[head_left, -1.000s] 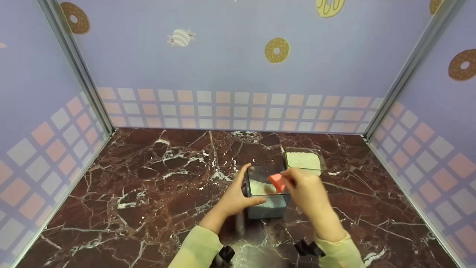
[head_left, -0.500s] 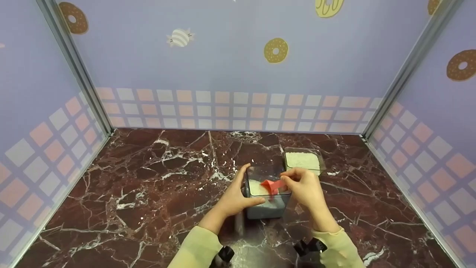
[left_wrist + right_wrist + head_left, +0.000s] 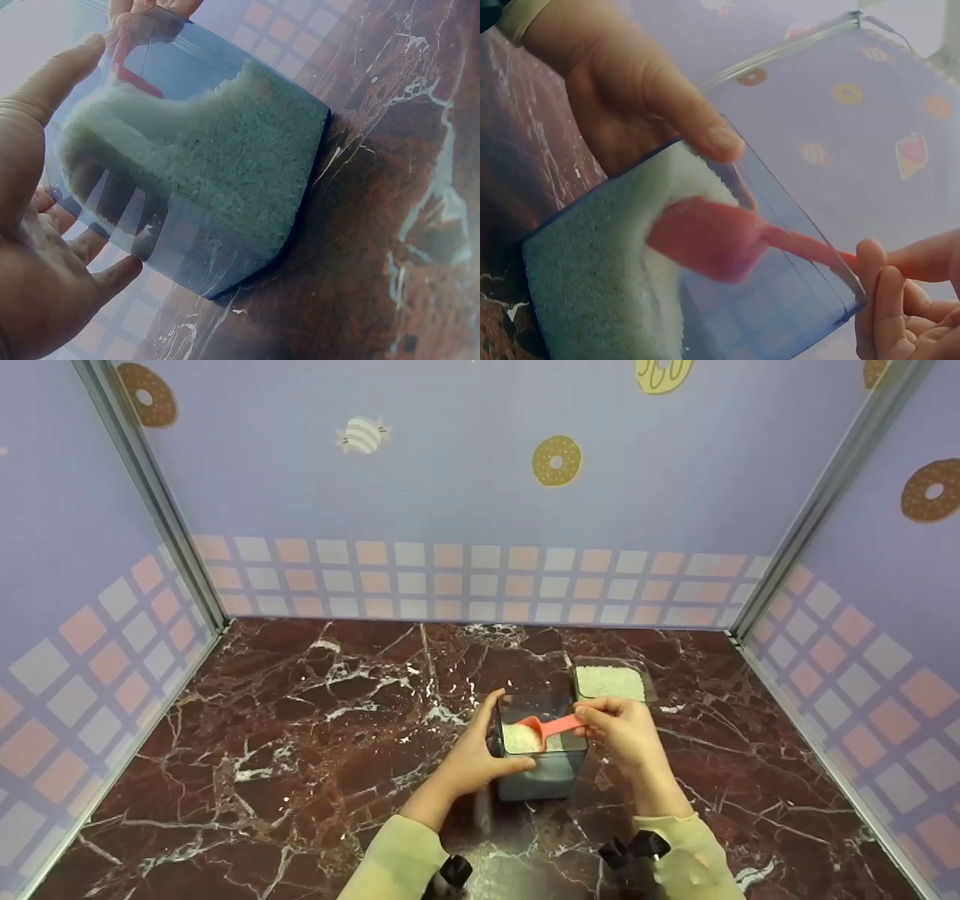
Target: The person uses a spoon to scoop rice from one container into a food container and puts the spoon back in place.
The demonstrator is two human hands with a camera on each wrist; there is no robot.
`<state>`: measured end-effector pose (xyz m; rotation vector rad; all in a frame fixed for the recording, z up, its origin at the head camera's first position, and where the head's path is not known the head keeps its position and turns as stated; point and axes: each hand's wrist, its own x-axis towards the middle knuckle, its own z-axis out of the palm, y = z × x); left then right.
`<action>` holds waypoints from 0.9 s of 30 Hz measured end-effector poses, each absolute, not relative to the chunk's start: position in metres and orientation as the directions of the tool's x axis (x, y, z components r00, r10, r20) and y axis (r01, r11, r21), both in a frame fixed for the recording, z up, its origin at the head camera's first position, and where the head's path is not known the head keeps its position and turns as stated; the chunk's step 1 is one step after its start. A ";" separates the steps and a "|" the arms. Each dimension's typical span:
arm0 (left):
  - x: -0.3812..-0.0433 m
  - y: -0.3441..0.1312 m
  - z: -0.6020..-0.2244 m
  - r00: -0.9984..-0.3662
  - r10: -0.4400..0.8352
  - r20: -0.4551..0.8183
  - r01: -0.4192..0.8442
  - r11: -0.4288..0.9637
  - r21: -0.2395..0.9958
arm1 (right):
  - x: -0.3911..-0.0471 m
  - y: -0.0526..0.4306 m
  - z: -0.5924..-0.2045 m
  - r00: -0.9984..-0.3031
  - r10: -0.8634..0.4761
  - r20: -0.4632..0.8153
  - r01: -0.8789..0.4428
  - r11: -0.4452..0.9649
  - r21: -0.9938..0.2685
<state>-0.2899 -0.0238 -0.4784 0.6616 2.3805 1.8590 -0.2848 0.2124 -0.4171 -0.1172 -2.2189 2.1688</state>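
Note:
A clear, bluish-tinted container (image 3: 536, 787) of white rice (image 3: 240, 150) stands on the table in front of the person. My left hand (image 3: 480, 761) holds it from the left, thumb on the near side and fingers along the left wall. Between thumb and fingers, my right hand (image 3: 622, 735) pinches the end of the handle of a pink scoop (image 3: 562, 725) over the right rim. The scoop's bowl (image 3: 709, 236) is pushed into the rice, which banks up higher toward the left hand's side. Part of the bowl is buried.
Behind the container to the right, a smaller clear box (image 3: 651, 690) holds more rice (image 3: 609, 681). White grains or crumbs (image 3: 409, 739) are scattered over the dark red marbled table (image 3: 300, 810). Patterned purple panels (image 3: 450, 495) enclose the back and sides.
The right hand has tipped the scoop from steep to nearly level and pushed its bowl leftward into the rice; the hand itself sits slightly farther right. The left hand and container stay put.

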 end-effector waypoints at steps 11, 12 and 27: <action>-0.290 -0.024 -0.480 -0.919 0.349 0.183 0.271 0.221 0.937 | -0.296 0.228 -0.423 -0.987 0.062 -0.148 0.136 -0.165 -0.977; -0.291 -0.024 -0.480 -0.920 0.348 0.182 0.270 0.224 0.936 | -0.297 0.229 -0.424 -0.986 0.062 -0.154 0.141 -0.171 -0.975; -0.291 -0.024 -0.480 -0.903 0.364 0.227 0.304 0.169 0.938 | -0.309 0.252 -0.438 -0.975 -0.071 -0.210 0.222 -0.346 -0.912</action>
